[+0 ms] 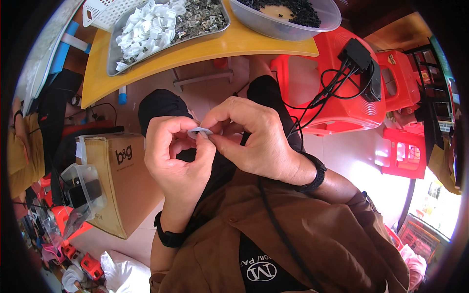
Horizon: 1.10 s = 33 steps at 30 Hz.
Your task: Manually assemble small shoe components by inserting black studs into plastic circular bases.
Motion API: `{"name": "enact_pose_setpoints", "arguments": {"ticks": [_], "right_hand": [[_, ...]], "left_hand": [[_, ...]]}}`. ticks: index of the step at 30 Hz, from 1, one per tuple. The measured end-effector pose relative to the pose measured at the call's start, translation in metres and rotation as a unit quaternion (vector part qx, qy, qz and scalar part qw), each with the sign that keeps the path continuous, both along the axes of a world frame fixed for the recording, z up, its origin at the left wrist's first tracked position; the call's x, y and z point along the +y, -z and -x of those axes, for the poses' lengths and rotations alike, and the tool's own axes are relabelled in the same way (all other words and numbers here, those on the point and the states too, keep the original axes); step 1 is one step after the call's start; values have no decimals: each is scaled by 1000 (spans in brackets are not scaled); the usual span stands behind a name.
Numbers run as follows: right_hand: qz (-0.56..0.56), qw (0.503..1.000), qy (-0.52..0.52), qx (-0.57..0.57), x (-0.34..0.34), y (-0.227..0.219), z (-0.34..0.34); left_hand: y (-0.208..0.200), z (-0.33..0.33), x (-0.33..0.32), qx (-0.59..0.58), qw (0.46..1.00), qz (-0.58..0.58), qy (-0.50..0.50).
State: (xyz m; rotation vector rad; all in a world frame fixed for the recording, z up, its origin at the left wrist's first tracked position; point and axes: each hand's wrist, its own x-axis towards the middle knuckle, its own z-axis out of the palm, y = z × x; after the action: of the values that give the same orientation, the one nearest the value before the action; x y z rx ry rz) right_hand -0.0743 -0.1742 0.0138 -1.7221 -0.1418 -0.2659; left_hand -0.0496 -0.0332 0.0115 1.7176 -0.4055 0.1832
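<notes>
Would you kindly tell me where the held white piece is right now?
The held white piece is just left of centre in the head view, pinched by the left hand, the right hand close beside it.

A yellow table (266, 47) with a curved front edge carries a metal tray (113, 54) at its left, holding white plastic pieces (144, 31) beside small greyish bits (200, 19). A clear bowl (273, 30) with black bits (307, 13) sits at its right. A white perforated basket (108, 13) leans over the tray's far corner; its support is unclear. On the pale tiled floor (337, 156) stand a cardboard box (132, 183) and red stools (337, 113), one bearing a black device (355, 53) with cables (325, 93)
</notes>
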Motion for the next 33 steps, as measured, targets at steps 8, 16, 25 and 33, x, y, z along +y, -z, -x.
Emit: {"name": "enact_pose_setpoints", "arguments": {"ticks": [8, 16, 25, 33], "right_hand": [[68, 997, -12, -32, -2, 1, -1], [-159, 972, -26, 172, -11, 2, -4], [-90, 987, -40, 131, -12, 2, -8], [1, 1000, -16, 26, 0, 5, -21]], "left_hand": [[3, -1, 3, -13, 999, -43, -17], [3, 1, 9, 105, 991, 56, 57], [9, -5, 6, 102, 991, 72, 43], [9, -12, 15, 108, 992, 58, 25]]}}
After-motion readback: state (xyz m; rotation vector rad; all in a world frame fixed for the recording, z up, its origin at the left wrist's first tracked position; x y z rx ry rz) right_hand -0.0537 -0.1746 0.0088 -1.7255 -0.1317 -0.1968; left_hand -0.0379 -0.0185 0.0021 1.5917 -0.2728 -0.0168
